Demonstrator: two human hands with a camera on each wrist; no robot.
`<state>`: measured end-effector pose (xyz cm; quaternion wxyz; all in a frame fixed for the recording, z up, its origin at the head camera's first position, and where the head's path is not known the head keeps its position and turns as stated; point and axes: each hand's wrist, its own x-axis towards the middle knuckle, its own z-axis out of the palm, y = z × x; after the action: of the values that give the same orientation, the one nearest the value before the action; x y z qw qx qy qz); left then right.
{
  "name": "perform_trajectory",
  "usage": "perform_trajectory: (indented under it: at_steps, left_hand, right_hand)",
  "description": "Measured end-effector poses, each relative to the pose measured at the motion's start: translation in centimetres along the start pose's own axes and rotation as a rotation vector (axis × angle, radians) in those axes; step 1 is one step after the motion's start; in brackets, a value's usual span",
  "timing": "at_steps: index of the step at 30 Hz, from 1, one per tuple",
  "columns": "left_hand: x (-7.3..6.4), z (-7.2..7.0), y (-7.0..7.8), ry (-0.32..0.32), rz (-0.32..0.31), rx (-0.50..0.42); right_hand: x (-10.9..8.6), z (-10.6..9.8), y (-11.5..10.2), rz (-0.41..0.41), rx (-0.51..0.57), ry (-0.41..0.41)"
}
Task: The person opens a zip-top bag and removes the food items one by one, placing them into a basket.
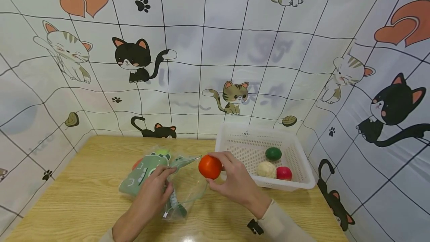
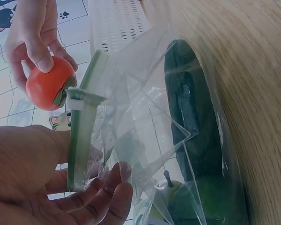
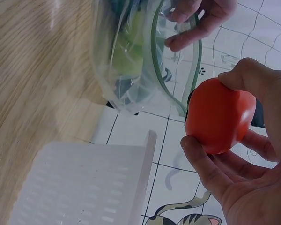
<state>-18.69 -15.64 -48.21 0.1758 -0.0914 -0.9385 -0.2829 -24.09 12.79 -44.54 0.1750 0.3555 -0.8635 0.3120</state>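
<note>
My right hand (image 1: 235, 176) holds an orange-red persimmon (image 1: 210, 167) between thumb and fingers, right at the mouth of a zip bag. The persimmon's dark leafy cap (image 2: 64, 90) faces the bag's green zip edge (image 2: 82, 140). My left hand (image 1: 152, 189) grips that edge and keeps the mouth apart. The clear zip bag (image 1: 134, 178), printed with a green crocodile face, lies on the table. Inside it are a dark green cucumber (image 2: 193, 108) and a light green fruit with a stem (image 2: 161, 199); something red shows at its far left side.
A white perforated basket (image 1: 231, 141) stands to the right of the bag. In it lie a dark green oval piece (image 1: 273, 154), a cream round piece (image 1: 267, 169) and a pinkish-red one (image 1: 284, 173). A cat-printed curtain (image 1: 188, 47) encloses the wooden table (image 1: 84, 197).
</note>
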Motion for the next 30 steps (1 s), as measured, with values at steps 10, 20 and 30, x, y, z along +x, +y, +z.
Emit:
perform_trajectory:
  at_steps: [10, 20, 30]
  left_hand:
    - [0.0, -0.1, 0.0, -0.015, -0.021, -0.012]
    - [0.1, -0.2, 0.1, -0.022, -0.028, -0.014]
    - [-0.2, -0.4, -0.5, 0.062, 0.056, -0.017]
  right_hand:
    - [-0.1, -1.0, 1.5, 0.040, -0.028, 0.044]
    - [-0.1, -1.8, 4.0, 0.152, -0.035, 0.038]
    - [0.2, -2.7, 6.3, 0.345, -0.160, -0.032]
